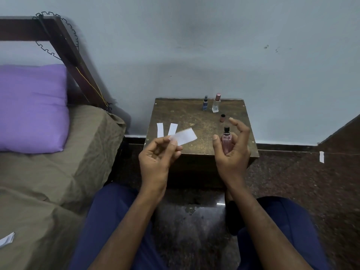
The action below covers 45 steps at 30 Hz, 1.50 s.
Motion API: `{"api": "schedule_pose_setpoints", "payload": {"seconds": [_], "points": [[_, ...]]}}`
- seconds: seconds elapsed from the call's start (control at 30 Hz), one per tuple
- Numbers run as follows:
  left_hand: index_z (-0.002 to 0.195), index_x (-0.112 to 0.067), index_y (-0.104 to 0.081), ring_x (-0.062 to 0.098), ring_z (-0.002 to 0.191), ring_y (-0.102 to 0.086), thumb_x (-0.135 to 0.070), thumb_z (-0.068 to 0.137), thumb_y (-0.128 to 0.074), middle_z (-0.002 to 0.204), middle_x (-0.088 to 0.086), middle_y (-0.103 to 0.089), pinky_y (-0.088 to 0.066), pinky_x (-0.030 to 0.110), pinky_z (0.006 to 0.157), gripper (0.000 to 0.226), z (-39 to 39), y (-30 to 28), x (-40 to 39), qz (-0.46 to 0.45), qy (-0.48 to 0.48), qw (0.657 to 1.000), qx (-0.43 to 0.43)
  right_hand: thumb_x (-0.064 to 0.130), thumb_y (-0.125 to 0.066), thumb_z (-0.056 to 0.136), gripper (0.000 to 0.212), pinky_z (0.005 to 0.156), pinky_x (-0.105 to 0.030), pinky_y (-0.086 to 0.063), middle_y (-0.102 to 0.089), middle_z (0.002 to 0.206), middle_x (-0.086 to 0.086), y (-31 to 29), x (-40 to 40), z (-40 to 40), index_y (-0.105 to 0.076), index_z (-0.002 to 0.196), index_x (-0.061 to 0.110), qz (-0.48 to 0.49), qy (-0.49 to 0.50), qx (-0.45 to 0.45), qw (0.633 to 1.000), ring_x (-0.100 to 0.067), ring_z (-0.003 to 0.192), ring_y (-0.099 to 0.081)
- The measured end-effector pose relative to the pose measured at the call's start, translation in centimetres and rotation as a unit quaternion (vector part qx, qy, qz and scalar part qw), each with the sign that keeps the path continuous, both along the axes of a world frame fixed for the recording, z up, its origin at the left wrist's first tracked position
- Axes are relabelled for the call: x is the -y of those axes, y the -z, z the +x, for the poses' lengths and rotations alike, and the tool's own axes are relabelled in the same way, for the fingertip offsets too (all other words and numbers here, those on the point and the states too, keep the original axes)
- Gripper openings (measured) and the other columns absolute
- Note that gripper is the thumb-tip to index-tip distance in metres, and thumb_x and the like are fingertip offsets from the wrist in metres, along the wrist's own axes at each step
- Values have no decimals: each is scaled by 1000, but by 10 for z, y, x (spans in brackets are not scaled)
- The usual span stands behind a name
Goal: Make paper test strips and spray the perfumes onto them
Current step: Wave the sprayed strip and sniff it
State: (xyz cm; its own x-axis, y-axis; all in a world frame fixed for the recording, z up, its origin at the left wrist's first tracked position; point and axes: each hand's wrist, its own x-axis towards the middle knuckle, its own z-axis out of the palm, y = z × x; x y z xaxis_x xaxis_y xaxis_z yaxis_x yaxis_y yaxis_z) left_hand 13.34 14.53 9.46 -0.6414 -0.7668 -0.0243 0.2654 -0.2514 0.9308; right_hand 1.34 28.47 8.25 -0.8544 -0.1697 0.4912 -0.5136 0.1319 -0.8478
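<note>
Scuffed wooden table [194, 114] against a blue wall; left hand [155, 160] pinches a blurred paper strip [184, 136], right hand [231, 151] grips a half-hidden pink perfume bottle [226, 141].

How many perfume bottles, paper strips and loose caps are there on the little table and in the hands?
Perfume bottles: 3, the blue bottle, the clear bottle, and the pink bottle in the right hand
Paper strips: 3, two on the table at and, one in the left hand
Loose caps: 1
Total: 7
</note>
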Motion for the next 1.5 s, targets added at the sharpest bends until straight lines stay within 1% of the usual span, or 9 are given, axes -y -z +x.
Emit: {"api": "schedule_pose_setpoints", "payload": {"seconds": [0.13,0.2,0.3,0.4,0.5,0.67,0.87,1.03,1.5], "points": [[96,-13,-75,5,66,-73,-19,61,-98,84,0,-77,-58,10,56,43,1,-3,24,265,98,938,-198,3,-69,97,40,51,-41,-54,-67,78,-2,4,-5,-4,-44,126,14,-24,-14,61,998,-20,62,-67],[97,-16,-80,7,73,-77,-18,76,-90,88,1,-80,-62,15,66,24,-6,18,45,39,71,996,31,4,-66,99,34,52,-34,-55,-76,89,-2,9,-5,-8,-41,121,10,-18,-28,75,997,-17,62,-71],[95,-22,-82,-6,72,-74,-21,88,-86,81,-8,-80,-62,17,78,8,-18,47,60,-328,72,876,346,6,-65,101,30,59,-25,-59,-78,99,-3,17,-2,-15,-40,118,7,11,-50,91,995,-14,69,-76],[102,-10,-79,5,73,-77,-17,88,-80,82,1,-80,-62,16,71,15,-24,47,69,-20,108,983,147,15,-67,102,27,65,-28,-63,-77,97,-4,27,-1,-23,-46,118,8,63,-54,88,993,-7,76,-77],[108,-3,-78,11,84,-76,-9,93,-71,96,7,-78,-63,18,73,18,-21,30,70,227,270,925,-139,30,-69,102,26,72,-32,-63,-75,99,0,38,-1,-34,-51,118,19,96,-20,65,993,-6,84,-75],[95,-19,-81,-3,69,-73,-16,86,-88,81,-9,-78,-65,24,78,13,-44,65,80,-278,131,886,348,39,-76,95,25,78,-16,-53,-63,112,2,45,5,-47,-66,114,26,141,-1,65,988,-5,100,-64],[105,-6,-74,7,69,-73,-11,91,-62,86,5,-73,-60,12,60,19,-68,42,87,120,249,961,-6,37,-84,88,32,76,-12,-50,-70,101,12,50,23,-71,-77,116,23,172,-1,49,984,10,91,-62],[102,-5,-77,14,75,-78,-10,93,-80,83,2,-77,-59,16,68,11,-92,70,98,-172,142,941,255,34,-88,83,37,76,-16,-57,-75,98,16,57,38,-98,-77,117,23,179,-13,68,981,4,87,-69],[105,-2,-76,13,78,-78,-1,91,-79,93,14,-79,-61,18,71,15,-119,78,122,-120,189,955,197,21,-88,84,40,90,-25,-62,-80,108,-3,67,137,-187,-76,121,11,210,-53,44,975,-7,91,-73]]}}
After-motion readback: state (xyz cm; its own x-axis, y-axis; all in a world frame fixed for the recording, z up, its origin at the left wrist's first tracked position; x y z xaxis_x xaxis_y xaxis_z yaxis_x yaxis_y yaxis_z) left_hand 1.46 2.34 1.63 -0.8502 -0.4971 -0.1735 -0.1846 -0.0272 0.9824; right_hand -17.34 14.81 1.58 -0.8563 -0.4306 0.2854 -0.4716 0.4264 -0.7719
